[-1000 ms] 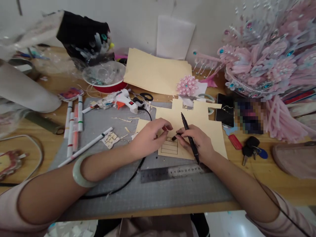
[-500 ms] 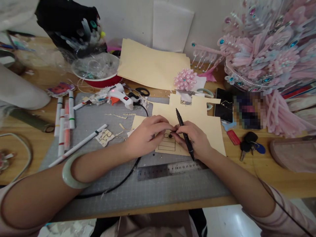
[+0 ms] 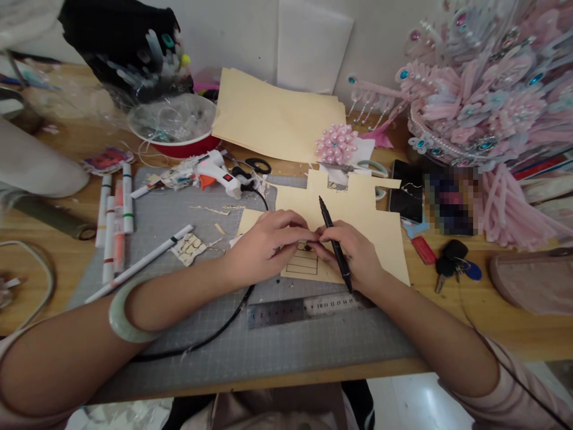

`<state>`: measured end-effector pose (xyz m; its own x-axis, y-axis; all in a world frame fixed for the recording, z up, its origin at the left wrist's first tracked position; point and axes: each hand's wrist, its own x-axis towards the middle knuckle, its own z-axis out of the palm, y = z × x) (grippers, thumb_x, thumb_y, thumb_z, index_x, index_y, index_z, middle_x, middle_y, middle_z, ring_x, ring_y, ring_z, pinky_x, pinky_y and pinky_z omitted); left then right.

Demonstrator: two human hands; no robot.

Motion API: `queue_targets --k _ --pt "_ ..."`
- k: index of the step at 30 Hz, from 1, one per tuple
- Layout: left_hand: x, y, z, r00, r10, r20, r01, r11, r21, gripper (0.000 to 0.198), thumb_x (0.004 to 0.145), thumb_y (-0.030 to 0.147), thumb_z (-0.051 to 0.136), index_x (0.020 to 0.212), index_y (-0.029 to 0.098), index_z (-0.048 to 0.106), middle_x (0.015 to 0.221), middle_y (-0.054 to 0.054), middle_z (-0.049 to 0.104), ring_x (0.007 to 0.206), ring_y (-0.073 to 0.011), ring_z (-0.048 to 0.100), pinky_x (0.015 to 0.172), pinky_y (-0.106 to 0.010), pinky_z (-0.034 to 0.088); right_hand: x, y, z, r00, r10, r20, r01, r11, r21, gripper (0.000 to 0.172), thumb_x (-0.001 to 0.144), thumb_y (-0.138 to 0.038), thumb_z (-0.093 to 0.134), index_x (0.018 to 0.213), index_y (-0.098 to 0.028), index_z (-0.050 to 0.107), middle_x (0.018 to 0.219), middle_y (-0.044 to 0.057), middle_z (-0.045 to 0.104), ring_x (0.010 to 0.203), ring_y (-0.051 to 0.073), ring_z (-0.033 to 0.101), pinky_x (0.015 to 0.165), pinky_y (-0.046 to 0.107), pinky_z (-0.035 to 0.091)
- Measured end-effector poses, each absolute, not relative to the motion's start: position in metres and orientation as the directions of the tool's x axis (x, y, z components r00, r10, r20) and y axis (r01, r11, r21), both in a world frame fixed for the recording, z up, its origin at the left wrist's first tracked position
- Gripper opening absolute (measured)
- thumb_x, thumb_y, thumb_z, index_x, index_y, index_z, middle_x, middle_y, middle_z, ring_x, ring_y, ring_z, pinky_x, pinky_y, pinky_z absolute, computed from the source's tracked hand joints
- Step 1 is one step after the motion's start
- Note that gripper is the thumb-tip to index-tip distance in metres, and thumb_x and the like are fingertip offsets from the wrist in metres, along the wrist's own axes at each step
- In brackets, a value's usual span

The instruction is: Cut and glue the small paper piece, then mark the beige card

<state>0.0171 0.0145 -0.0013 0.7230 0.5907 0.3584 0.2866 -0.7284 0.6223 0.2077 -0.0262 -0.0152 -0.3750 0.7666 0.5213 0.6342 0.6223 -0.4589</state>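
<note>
My right hand (image 3: 353, 251) is closed around a black marker pen (image 3: 333, 239), its slim end tilted up and away from me. My left hand (image 3: 273, 248) is closed, its thumb and fingertips meeting the tips of my right fingers. Whatever small thing sits between them is too hidden to name. Both hands are over a cream card sheet (image 3: 385, 239) cut with notches along its far edge. A drawn box with ruled lines shows on the card just below the fingers. A steel ruler (image 3: 308, 307) lies on the grey cutting mat (image 3: 286, 352) nearer to me.
A white glue gun (image 3: 219, 173) and black-handled scissors (image 3: 257, 166) lie beyond my left hand. Several white markers (image 3: 128, 203) are at the left. Cream card sheets (image 3: 277, 119) lean at the back. Keys (image 3: 447, 263) and a phone (image 3: 406, 194) are at the right.
The hands have hardly moved; my left fingers have shifted slightly against the right fingertips. The pen stays in my right hand.
</note>
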Motion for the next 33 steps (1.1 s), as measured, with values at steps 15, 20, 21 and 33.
queue_targets --k 15,20,21,33 --pt "0.018 0.014 -0.001 0.735 0.562 0.380 0.323 -0.782 0.533 0.032 0.083 0.009 0.036 0.098 0.019 0.062 0.096 -0.006 0.058 0.090 -0.0168 0.053 0.079 -0.031 0.038 0.208 -0.026 -0.015 -0.362 0.773 0.521 0.626 0.616 -0.479 0.009 0.083 -0.020 0.055 0.089 -0.023 0.049 0.078 0.001 0.060 0.075 0.015 0.059 0.066 0.025 0.047" --pt "0.018 0.015 0.000 0.757 0.561 0.335 0.341 -0.776 0.530 0.034 0.083 0.009 0.036 0.100 0.021 0.063 0.098 -0.006 0.058 0.093 -0.0175 0.053 0.082 -0.033 0.036 0.213 -0.026 -0.011 -0.313 0.772 0.554 0.610 0.610 -0.506 0.016 0.078 -0.027 0.060 0.092 -0.024 0.051 0.083 0.004 0.063 0.081 0.020 0.060 0.071 0.033 0.048" --pt "0.018 0.015 0.001 0.761 0.563 0.322 0.343 -0.771 0.536 0.035 0.082 0.008 0.036 0.101 0.021 0.063 0.098 -0.006 0.058 0.093 -0.0174 0.053 0.082 -0.033 0.036 0.215 -0.028 -0.009 -0.276 0.781 0.560 0.600 0.596 -0.534 0.016 0.080 -0.028 0.059 0.094 -0.024 0.052 0.085 0.005 0.064 0.081 0.020 0.060 0.073 0.034 0.048" --pt "0.018 0.018 0.001 0.764 0.581 0.281 0.308 -0.711 0.632 0.038 0.080 0.005 0.037 0.101 0.021 0.064 0.095 -0.005 0.059 0.092 -0.0164 0.052 0.082 -0.032 0.038 0.216 -0.064 0.022 -0.427 0.728 0.537 0.566 0.678 -0.468 0.006 0.082 -0.022 0.048 0.078 -0.024 0.052 0.053 -0.003 0.056 0.042 0.011 0.051 0.042 0.023 0.040"
